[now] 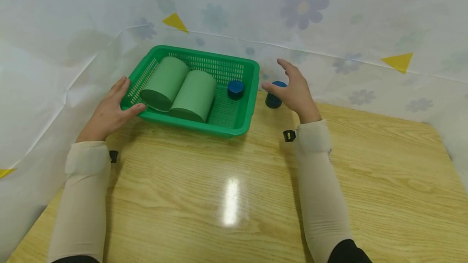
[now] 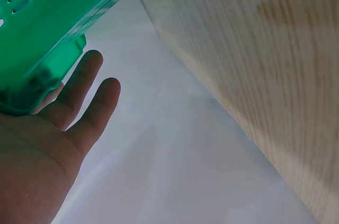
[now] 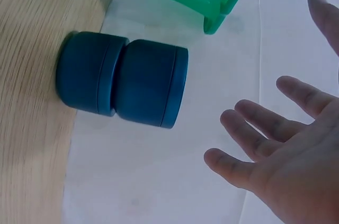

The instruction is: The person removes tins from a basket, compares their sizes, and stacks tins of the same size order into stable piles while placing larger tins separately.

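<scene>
A green plastic basket stands toward the back left of the table. Two large pale-green cylinders lie slanted side by side in it, and a small blue lidded tin is at its right side. My left hand touches the basket's front left corner, thumb along the front rim and fingers at the left side; in the left wrist view the fingers look straight. My right hand is spread beside two stacked blue tins right of the basket, apart from them in the right wrist view.
The light wooden table runs up to a white flowered sheet behind it, which also hangs along the left side. Yellow triangles mark the sheet. A small black wrist device sits by the right sleeve.
</scene>
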`<state>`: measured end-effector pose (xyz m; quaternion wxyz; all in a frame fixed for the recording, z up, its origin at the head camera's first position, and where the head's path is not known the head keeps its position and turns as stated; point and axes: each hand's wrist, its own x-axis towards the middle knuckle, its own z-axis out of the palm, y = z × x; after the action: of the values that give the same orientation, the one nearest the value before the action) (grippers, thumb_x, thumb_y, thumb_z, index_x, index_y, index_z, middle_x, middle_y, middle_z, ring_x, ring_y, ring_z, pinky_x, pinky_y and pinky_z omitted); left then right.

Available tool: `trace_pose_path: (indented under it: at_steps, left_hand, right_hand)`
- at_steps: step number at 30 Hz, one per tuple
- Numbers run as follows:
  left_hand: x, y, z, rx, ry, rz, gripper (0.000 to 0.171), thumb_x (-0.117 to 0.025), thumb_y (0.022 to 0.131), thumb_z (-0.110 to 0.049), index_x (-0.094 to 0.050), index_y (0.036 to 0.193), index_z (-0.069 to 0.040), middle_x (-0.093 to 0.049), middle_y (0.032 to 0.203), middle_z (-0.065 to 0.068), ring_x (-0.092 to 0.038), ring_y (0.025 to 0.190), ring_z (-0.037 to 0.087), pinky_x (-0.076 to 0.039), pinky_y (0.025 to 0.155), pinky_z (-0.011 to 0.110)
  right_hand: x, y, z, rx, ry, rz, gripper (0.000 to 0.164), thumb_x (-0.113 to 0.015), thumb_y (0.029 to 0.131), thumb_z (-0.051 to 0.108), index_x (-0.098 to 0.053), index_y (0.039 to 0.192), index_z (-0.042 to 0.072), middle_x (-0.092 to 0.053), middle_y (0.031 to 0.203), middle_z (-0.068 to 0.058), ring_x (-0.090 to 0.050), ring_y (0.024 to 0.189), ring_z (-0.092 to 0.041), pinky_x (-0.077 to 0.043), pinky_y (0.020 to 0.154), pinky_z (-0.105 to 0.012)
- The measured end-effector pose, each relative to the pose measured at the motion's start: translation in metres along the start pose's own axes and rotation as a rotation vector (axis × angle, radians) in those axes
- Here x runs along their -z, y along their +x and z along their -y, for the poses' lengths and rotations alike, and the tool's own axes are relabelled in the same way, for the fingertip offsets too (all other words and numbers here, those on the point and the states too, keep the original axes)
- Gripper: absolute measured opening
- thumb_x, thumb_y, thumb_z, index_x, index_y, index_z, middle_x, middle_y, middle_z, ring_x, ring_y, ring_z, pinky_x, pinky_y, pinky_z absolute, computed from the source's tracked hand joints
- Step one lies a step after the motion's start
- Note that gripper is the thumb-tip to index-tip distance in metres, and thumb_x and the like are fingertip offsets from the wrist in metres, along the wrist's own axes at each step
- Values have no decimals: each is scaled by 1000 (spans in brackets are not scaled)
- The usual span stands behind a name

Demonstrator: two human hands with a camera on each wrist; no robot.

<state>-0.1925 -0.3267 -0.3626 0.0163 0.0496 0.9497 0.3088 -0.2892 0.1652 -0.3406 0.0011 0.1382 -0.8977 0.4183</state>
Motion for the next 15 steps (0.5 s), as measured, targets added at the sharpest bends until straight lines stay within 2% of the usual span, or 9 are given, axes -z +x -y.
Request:
trace_pose_path:
  at_steps: [5,10,15]
  left_hand:
    - [1,0,0,4,5,0,94,-57,100,-53,3,163,-17,10,168,-1,4,152,37,-8,115,68]
    - [2,-1,-1,0,4,-1,94,-57,100,-53,3,163,-16,10,168,0,4,152,37,-8,115,68]
    - [1,-1,-1,-7,3,-8,95,-58,100,-53,2,163,-14,9,169,1,4,152,37,-8,115,67]
  right_hand:
    - [-8,0,11,43,-14,-9,83,-70,94,47,-28,162,22,-23,165,-2,-19,151,-23,-24,118,-51]
    - [-20,0,23,144,-2,-31,75,-69,97,40,-35,159,17,-30,162,-5,-24,149,-22,-26,118,-48]
    - [-40,1,36,223,-38,0,69,-69,98,36,-39,157,15,-35,160,-6,-28,148,-22,-28,117,-46]
